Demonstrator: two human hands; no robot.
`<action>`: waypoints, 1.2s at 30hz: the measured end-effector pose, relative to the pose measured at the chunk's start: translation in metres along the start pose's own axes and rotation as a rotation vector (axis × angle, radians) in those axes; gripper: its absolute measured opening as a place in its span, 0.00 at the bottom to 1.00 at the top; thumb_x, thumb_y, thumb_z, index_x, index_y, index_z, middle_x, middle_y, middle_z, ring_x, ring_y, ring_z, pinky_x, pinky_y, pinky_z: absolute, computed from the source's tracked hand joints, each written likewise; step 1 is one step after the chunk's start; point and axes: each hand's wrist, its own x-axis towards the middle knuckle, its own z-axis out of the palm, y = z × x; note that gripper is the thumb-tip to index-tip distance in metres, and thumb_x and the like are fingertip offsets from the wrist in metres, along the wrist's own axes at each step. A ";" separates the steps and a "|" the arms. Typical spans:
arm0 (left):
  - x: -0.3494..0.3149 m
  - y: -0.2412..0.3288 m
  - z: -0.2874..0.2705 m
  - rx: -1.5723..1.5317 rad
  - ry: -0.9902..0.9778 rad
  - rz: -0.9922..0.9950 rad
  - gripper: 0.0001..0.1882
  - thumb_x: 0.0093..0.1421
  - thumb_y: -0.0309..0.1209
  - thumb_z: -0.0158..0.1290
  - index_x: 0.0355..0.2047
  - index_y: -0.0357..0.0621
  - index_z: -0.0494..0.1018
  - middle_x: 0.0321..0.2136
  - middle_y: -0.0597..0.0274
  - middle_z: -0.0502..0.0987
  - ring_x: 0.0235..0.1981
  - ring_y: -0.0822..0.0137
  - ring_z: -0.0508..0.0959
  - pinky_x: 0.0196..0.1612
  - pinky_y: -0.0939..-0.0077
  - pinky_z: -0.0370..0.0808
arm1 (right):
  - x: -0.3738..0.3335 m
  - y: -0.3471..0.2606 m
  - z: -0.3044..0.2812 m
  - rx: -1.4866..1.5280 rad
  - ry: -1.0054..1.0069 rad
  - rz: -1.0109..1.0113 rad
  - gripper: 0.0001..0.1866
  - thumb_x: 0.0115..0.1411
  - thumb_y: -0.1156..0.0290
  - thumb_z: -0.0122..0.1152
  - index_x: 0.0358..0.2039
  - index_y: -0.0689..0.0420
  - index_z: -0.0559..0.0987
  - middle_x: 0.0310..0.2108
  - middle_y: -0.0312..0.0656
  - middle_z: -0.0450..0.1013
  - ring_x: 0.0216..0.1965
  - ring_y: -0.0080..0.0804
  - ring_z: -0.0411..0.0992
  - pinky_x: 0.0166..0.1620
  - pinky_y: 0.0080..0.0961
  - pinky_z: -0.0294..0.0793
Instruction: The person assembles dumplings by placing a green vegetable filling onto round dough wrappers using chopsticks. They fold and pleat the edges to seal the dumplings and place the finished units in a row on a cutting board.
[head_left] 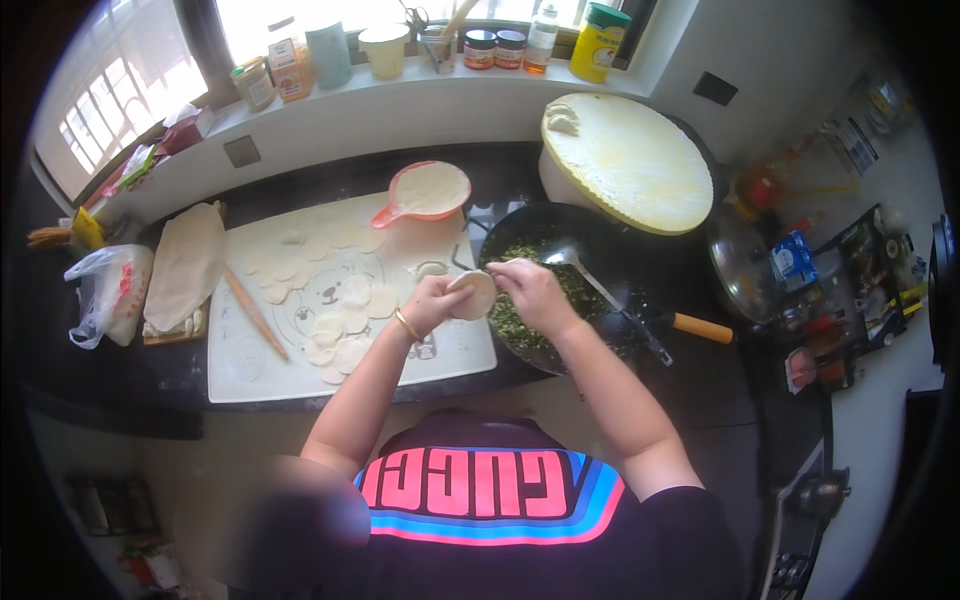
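The left hand (432, 303) pinches a round dough wrapper (473, 297), held above where the pale mat (455, 355) meets the wok (600, 245). The right hand's (538, 300) fingertips bunch beside it; what they grip is unclear. That arm hides some green filling (525, 338), near a metal ladle (592, 280). Leftward lies 1 rolling pin (255, 315); far-right items (765, 188) blur.

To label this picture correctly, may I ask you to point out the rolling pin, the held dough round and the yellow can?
Rolling pin (256, 314): head view, middle of its length.
Dough round (481, 299): head view, flat face.
Yellow can (596, 50): head view, side.
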 end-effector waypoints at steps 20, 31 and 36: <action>0.002 -0.023 0.087 -1.237 -0.041 0.106 0.24 0.62 0.42 0.41 0.53 0.37 0.58 0.52 0.45 0.63 0.54 0.48 0.64 0.55 0.53 0.64 | -0.109 0.120 -0.113 0.105 0.318 0.233 0.06 0.49 0.75 0.58 0.27 0.62 0.79 0.24 0.42 0.74 0.25 0.30 0.73 0.31 0.20 0.71; -0.007 -0.028 0.080 -1.407 -0.060 -0.007 0.37 0.62 0.53 0.33 0.54 0.25 0.52 0.55 0.37 0.56 0.56 0.44 0.60 0.57 0.52 0.59 | -0.118 0.114 -0.098 0.423 0.431 0.547 0.08 0.55 0.71 0.59 0.28 0.64 0.77 0.23 0.41 0.75 0.21 0.21 0.73 0.18 0.14 0.71; -0.009 -0.032 0.073 -1.407 0.029 -0.008 0.37 0.62 0.53 0.33 0.54 0.25 0.51 0.55 0.33 0.56 0.56 0.42 0.59 0.59 0.55 0.58 | -0.114 0.122 -0.073 0.535 0.527 0.557 0.10 0.55 0.70 0.59 0.31 0.65 0.76 0.25 0.43 0.75 0.24 0.26 0.75 0.19 0.16 0.73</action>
